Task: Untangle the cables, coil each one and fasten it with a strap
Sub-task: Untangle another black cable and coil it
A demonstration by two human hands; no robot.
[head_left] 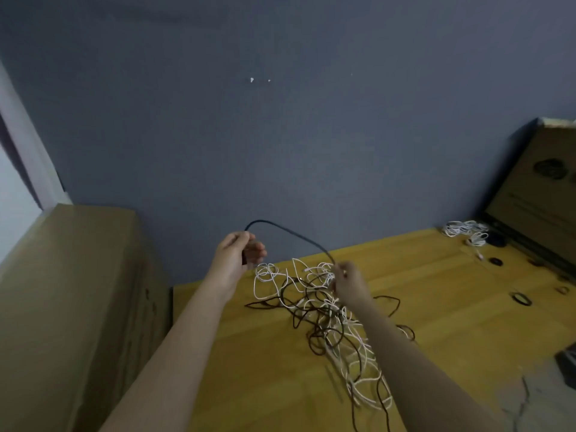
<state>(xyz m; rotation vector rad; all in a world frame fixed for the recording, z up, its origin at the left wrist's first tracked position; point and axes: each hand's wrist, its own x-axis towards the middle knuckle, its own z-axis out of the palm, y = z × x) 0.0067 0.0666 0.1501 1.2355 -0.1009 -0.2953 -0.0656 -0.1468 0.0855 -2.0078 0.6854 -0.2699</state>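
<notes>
A tangle of white and dark cables (327, 319) lies on the yellow wooden table (436, 325). My left hand (238, 254) is raised above the table's far left edge and grips one end of a black cable (290, 232). That cable arches up and right, then comes down to my right hand (347, 282). My right hand pinches the cable where it enters the top of the tangle. Both forearms stretch out over the table.
Coiled white cables (466, 231) lie at the table's far right, with small dark strap rings (521, 298) scattered near them. A large cardboard box (71, 300) stands on the left and another box (539, 194) at the right. A blue-grey wall is behind.
</notes>
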